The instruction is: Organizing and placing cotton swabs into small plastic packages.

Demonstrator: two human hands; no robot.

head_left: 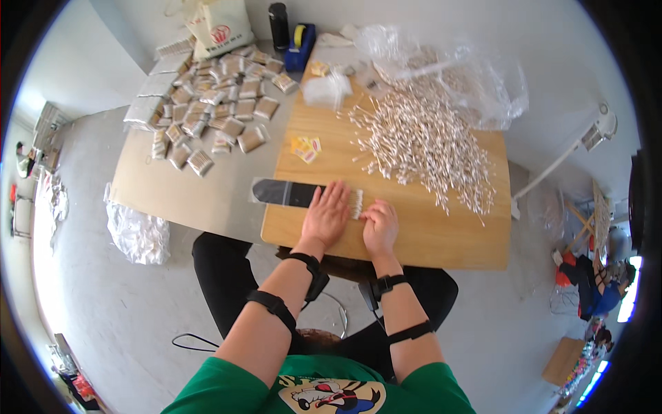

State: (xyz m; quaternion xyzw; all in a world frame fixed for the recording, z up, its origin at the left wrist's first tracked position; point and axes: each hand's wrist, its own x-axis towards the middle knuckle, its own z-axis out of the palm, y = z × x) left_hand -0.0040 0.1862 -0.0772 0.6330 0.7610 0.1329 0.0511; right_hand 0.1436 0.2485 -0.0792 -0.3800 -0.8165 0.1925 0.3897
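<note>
Nearest the camera, a green shirt with a cartoon print point(336, 397) fills the lower edge, and two bare forearms with black straps reach up over dark trousers to the wooden tabletop point(427, 234). The left hand point(326, 214) lies flat, fingers spread, its grip released and pressing down on a small row of cotton swabs point(356, 204) and on the right end of a long dark pouch point(283, 192) that sits across the tabletop's left edge. The right hand point(380, 226) rests just beside it with its fingers curled loosely at the near end of the same row of swabs; whether it actually pinches any cannot be told. Beyond the hands, a big loose heap of cotton swabs point(424, 141) spreads over the right half of the board, running back into a crumpled clear plastic bag point(469, 76). Small yellow labels point(306, 148) lie near the middle, more of them farther back beside a small clear packet point(327, 90). To the left, on a lower pale tabletop point(158, 186), many small filled packets point(221, 103) lie scattered, with silvery stacks along the left edge. At the far end stand a blue tape dispenser point(301, 45), a black bottle point(278, 25) and a cream cloth bag with a red emblem point(222, 27). The floor is pale grey, with a crumpled plastic bag point(139, 234) on it at left and a white lamp point(593, 134) at right.
</note>
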